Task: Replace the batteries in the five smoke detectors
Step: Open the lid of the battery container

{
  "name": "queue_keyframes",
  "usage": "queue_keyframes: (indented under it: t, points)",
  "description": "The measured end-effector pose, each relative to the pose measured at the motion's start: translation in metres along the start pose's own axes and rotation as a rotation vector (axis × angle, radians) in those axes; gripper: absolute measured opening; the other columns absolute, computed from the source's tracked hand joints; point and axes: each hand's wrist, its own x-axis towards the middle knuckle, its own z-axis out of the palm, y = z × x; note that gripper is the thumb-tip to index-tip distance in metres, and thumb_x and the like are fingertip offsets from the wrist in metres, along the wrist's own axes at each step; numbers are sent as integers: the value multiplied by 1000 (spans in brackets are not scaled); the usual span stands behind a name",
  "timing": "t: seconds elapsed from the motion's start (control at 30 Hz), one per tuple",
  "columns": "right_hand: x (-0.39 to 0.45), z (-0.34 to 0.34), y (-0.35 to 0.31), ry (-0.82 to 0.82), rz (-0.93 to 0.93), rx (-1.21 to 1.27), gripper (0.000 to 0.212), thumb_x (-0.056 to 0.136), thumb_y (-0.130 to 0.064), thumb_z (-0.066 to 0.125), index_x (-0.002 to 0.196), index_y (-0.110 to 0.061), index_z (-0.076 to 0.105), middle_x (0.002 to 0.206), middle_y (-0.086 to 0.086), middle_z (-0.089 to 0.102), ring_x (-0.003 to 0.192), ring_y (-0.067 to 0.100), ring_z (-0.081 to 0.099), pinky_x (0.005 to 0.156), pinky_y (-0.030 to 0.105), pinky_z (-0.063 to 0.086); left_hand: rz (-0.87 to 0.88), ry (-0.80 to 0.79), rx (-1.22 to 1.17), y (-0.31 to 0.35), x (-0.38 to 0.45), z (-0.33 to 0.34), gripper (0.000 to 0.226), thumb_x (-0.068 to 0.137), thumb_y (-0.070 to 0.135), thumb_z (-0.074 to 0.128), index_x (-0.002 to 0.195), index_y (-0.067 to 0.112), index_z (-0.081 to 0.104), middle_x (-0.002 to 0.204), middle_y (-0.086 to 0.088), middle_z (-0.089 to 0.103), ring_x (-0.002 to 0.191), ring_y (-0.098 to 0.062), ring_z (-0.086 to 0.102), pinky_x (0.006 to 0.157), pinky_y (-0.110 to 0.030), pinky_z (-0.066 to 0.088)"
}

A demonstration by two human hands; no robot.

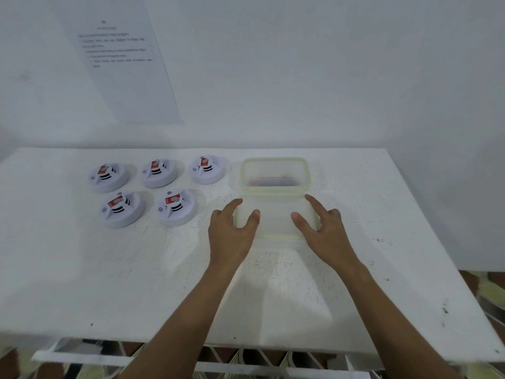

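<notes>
Several white round smoke detectors lie face down on the white table, each with a red-labelled battery showing. Three form a back row and two a front row. To their right stands an uncovered translucent container with a pale green rim; dark reddish items lie blurred at its bottom. Just in front of it is the translucent lid. My left hand holds its left edge and my right hand its right edge, with thumbs on top of the lid.
A printed sheet hangs on the white wall behind the table. The table's right edge drops off to the floor. A white rack sits below the near edge.
</notes>
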Motion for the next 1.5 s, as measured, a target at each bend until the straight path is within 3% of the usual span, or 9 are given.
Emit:
queue_keyframes:
  t: [0.2,0.37,0.47,0.7,0.83,0.9,1.07,1.27,1.5]
  points:
    - [-23,-6,-5,115,-97,18,62,93,-53,52,149,-40,31,112,2,37,93,-3,48,70,2,36,182,49,35,11,-19,-14,59,81,53,68,135,36,49,99,6,44,86,5,50,74,-7,36]
    - [-54,-18,6,76,-157,70,64,93,-52,50,150,-45,22,128,-19,43,110,-20,39,98,14,26,250,-39,33,9,-50,-17,67,78,54,69,138,38,44,97,6,43,79,-2,49,71,2,35]
    - [-65,-25,16,56,-149,73,66,91,-52,51,151,-43,23,139,-29,31,128,-10,29,106,18,23,259,-69,35,6,-65,-13,70,77,56,67,140,35,44,97,7,43,80,-3,50,72,1,36]
    - [-107,-16,43,-61,-141,-17,71,88,-56,49,151,-35,26,139,-19,44,126,0,44,102,15,34,196,-108,28,-31,-111,-26,74,72,62,62,139,33,46,100,13,43,93,2,53,78,0,40]
    - [-115,-4,57,-99,-110,-193,74,86,-68,39,152,-39,20,120,-12,51,110,10,44,92,27,37,123,-144,124,-50,-118,-28,71,75,62,63,137,33,47,99,14,45,91,0,53,76,-7,44]
    - [-115,2,61,-60,-151,-315,74,89,-73,33,152,-37,19,111,-8,51,102,11,39,91,31,36,120,-159,257,-57,-116,-28,69,78,66,59,138,33,45,99,13,45,93,-3,48,86,-17,40]
    - [-103,14,61,100,-240,-615,79,85,-70,29,147,-23,42,102,7,48,92,18,36,79,37,41,146,-93,580,-62,-111,-24,72,78,75,34,138,36,45,106,5,41,103,-14,36,88,-31,24]
    - [-115,23,70,116,-235,-696,73,85,-68,37,139,-21,52,136,14,41,116,28,35,87,48,45,182,-73,666,-72,-114,-27,66,81,71,39,133,33,51,134,-7,40,126,-24,33,98,-48,32]
    - [-110,15,50,91,-253,-463,74,85,-67,34,147,-27,37,150,2,32,132,20,23,105,45,30,195,-140,374,-45,-98,-39,58,88,58,51,140,33,43,145,3,34,136,-13,27,110,-32,16]
